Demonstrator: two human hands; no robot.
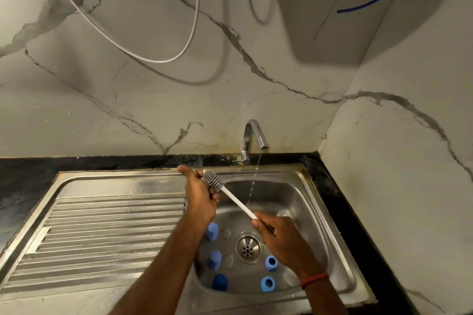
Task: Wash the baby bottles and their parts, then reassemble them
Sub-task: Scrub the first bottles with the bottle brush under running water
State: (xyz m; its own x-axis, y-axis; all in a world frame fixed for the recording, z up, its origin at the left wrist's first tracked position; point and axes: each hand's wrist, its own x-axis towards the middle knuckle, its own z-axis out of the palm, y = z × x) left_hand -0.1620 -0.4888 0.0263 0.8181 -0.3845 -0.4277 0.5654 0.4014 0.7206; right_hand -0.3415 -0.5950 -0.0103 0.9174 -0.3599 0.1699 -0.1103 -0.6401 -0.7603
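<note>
The left hand (201, 197) curls its fingers round the bristle head of the bottle brush (231, 197), with the thumb stretched up and away towards the back rim of the sink (330, 215). The right hand (279, 235) grips the near end of the brush's white handle, fingers folded over it, and a red thread bracelet (314, 279) sits on that wrist.

The brush is held in the air above the basin. Its long axis slants from the grey bristle head at the upper left, over the edge between drainboard (102, 225) and basin, down to the handle end at the lower right. The bristle head points away from the person and to the left.

A thin stream of water (253, 184) falls from the faucet (252, 135) into the basin, just right of the handle and not touching it.

On the basin floor lie the bottle parts. Three blue caps (214, 259) are strung along the left side, partly behind the left forearm. Two blue rings (271, 262) lie to the right of the drain (247, 247), their openings turned up towards the camera. A few clear pieces (229, 261) lie among them, too faint to tell what they are.

The sink is set into a dark counter (25, 174).
</note>
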